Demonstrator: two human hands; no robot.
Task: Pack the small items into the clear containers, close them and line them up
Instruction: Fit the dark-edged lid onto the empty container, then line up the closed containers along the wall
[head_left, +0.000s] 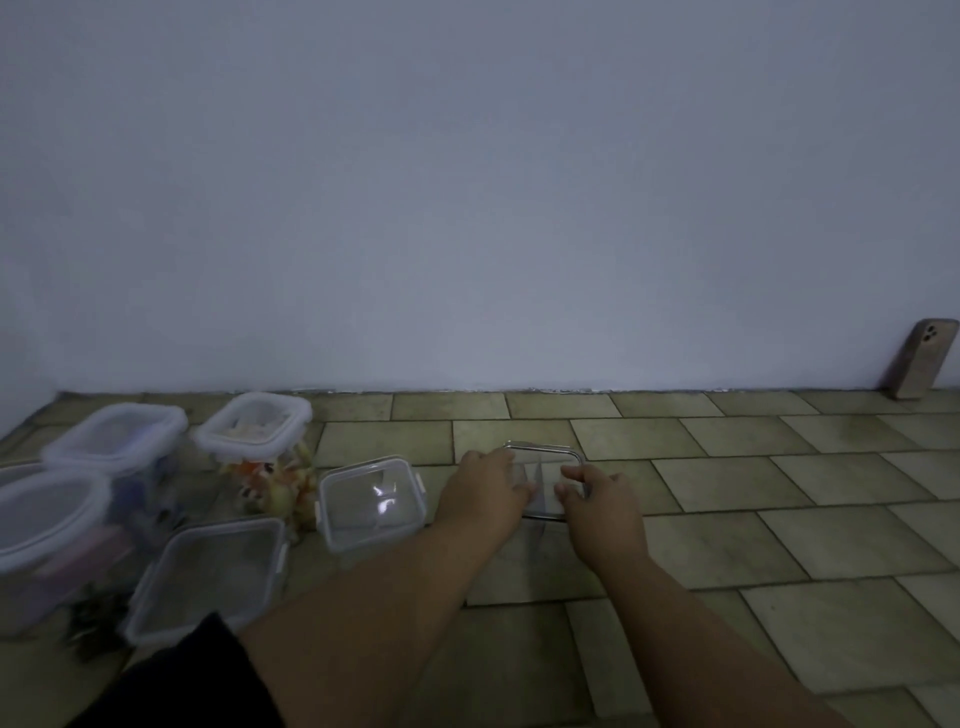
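Tiled floor; clear container between 2 hands.

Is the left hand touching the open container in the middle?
Touching. In the head view the left hand lies over the left rim of the open container, its fingertips reaching inside, with no gap visible. The right hand grips the opposite side.

A dim room in what looks like a home: a bare pale wall meets a floor of worn greenish tiles. Clear lidded kitchen containers sit on the floor, and a phone leans against the wall.
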